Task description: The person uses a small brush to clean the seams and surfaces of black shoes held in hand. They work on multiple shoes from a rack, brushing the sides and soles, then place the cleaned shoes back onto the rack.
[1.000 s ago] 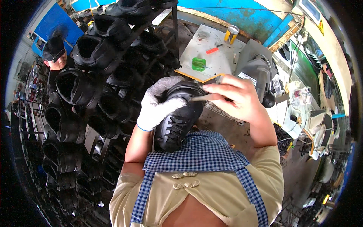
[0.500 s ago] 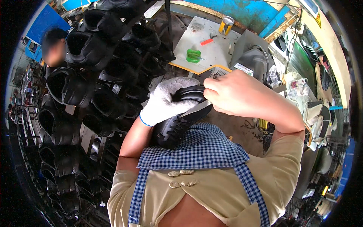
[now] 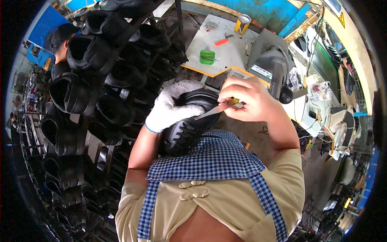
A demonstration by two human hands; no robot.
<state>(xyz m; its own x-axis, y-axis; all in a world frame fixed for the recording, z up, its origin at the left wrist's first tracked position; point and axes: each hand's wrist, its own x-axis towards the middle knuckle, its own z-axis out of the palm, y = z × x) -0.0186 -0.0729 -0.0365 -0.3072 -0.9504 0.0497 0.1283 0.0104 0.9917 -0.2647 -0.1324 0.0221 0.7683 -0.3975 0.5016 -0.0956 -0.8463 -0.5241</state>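
My left hand (image 3: 166, 108), in a white knit glove with a blue cuff edge, grips a black lace-up shoe (image 3: 182, 135) around its collar. The shoe leans against my blue checked apron, its laced front toward me. Bare and closed, my right hand (image 3: 250, 99) holds a knife (image 3: 212, 112) with a bright tapering blade. A bit of yellow shows at the handle between the fingers. The blade slants down to the left over the shoe's upper, its tip near my gloved thumb; whether it touches the shoe I cannot tell.
Racks of black shoes (image 3: 66, 129) fill the left side, with a person in a dark cap (image 3: 63, 38) behind them. Ahead stands a white table (image 3: 229, 54) bearing a green dish (image 3: 207, 57), a red-orange piece (image 3: 221, 42) and a can (image 3: 242, 25). A grey machine (image 3: 268, 56) adjoins it.
My right hand has turned and its forearm has swung lower, bringing the yellow handle into view. The blade now points down-left across the shoe. My left hand keeps its hold.
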